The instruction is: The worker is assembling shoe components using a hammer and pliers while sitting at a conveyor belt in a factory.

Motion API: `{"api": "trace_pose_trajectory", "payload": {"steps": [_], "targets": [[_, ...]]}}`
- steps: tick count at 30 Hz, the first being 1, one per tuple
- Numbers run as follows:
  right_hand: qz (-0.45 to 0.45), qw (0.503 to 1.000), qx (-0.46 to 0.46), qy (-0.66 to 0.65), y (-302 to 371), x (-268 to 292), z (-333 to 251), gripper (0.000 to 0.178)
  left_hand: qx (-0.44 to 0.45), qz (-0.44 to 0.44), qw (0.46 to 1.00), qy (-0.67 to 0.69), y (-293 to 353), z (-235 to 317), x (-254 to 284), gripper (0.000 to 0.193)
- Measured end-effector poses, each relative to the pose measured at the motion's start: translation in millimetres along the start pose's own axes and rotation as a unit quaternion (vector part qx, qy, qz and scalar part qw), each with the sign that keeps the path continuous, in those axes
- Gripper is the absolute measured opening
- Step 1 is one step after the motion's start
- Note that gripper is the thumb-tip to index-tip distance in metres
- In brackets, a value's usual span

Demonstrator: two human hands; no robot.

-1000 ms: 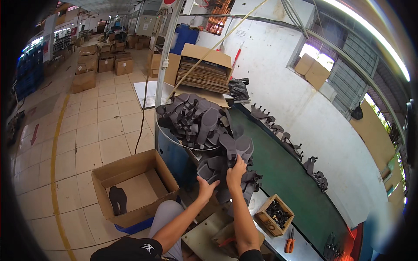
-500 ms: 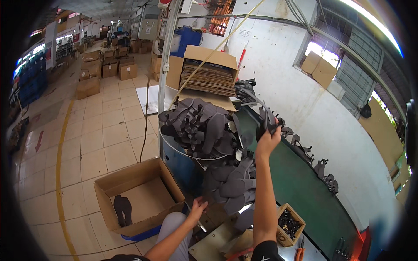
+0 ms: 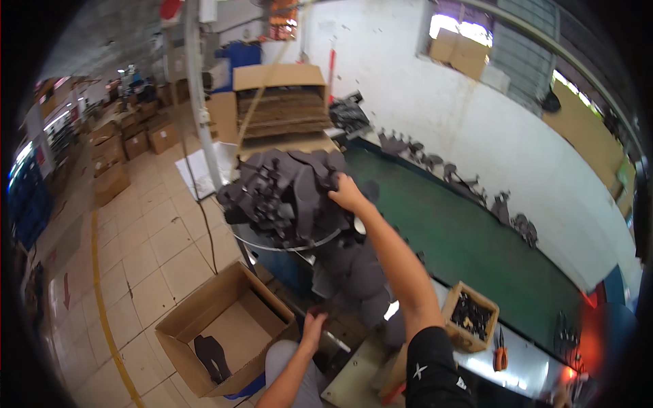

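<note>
My right hand reaches to the right side of a heaped pile of dark grey flip-flop soles, several with straps or prongs sticking out. Its fingers close on the edge of one sole at the pile, partly hidden from view. Low over my knee, my left hand has loosely bent fingers apart and holds nothing. Below the pile hang more rounded grey soles. A cardboard box at the left holds a dark sole-shaped piece.
Along the far edge of a green conveyor belt stand several dark strapped pieces. A wooden box of small black parts and orange-handled pliers lie at the right. A metal post rises beside stacked cardboard.
My right hand has moved from over the belt back to the pile, and the dark piece it held is out of it. The view has turned rightward; my left hand stays low.
</note>
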State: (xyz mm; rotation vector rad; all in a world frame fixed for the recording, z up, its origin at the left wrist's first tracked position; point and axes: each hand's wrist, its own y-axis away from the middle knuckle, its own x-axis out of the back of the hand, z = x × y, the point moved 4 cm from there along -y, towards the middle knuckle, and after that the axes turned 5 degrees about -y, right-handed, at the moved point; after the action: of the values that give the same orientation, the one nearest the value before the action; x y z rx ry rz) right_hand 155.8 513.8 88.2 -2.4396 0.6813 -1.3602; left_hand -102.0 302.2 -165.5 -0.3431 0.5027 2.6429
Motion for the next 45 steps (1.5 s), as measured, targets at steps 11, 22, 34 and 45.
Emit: {"api": "trace_pose_trajectory", "payload": {"steps": [11,22,34,45], "targets": [[-0.078,0.917,-0.347,0.180,238,204,37,0.066,-0.495,0.103,0.718,-0.478,3,194,-92,0.030],[0.077,0.827,-0.443,-0.337,338,98,63,0.054,-0.147,-0.070,0.614,-0.773,-81,198,-161,0.132],[0.118,0.635,-0.433,-0.629,312,86,46,0.020,-0.147,-0.179,0.720,-0.655,-91,178,-153,0.108],[0.130,0.652,-0.428,-0.612,305,82,36,0.024,0.004,-0.222,0.771,-0.596,-83,200,-156,0.080]]}}
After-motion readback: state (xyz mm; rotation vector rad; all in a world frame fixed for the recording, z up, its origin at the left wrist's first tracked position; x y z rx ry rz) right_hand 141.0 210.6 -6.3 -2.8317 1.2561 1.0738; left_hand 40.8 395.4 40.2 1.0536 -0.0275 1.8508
